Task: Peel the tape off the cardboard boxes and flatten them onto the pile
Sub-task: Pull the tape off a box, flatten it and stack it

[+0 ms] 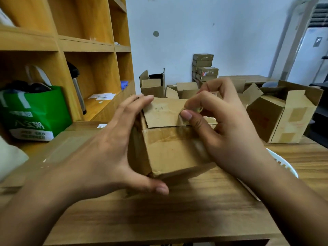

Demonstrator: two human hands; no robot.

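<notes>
Fingers (185, 115) of right hand (229, 132) pinch tape (184, 123) at box (168, 150) flap edge.

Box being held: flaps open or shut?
Shut. The flap of the cardboard box lies flat along the seam; right hand pinches tape there.

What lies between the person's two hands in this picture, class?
In the head view, the cardboard box: the left hand braces its left side, the right hand pinches tape on its top.
</notes>
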